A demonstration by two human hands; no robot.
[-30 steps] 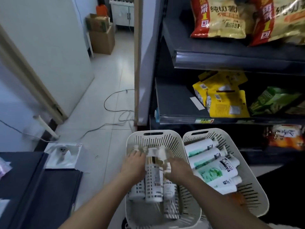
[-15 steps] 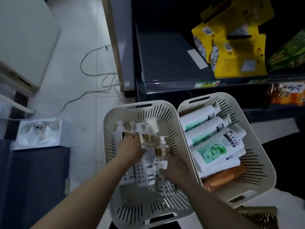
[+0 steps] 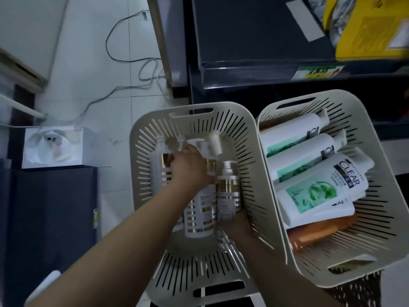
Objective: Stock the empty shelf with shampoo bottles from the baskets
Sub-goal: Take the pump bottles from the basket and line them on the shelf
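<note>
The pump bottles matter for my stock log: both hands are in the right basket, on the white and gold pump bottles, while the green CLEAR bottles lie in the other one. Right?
Not quite. The head view shows both hands, left hand and right hand, in the left basket on the pump bottles. The CLEAR bottles lie in the right basket.

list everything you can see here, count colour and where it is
left basket: 1, cream slotted, on the floor below the shelf
right basket: 1, cream slotted, touching the left one
pump bottles: at least 4, white with gold bands, in the left basket
flip-top bottles: 3, white with green labels, lying in the right basket
orange bottle: 1, under the white ones
shelf: 1, dark grey, mostly bare, above the baskets
yellow packets: count unclear, right end of the shelf
cables: several, on the white tiled floor
white box: 1, on a dark cabinet, left
left hand: on the pump bottles
right hand: under one bottle's base
</note>
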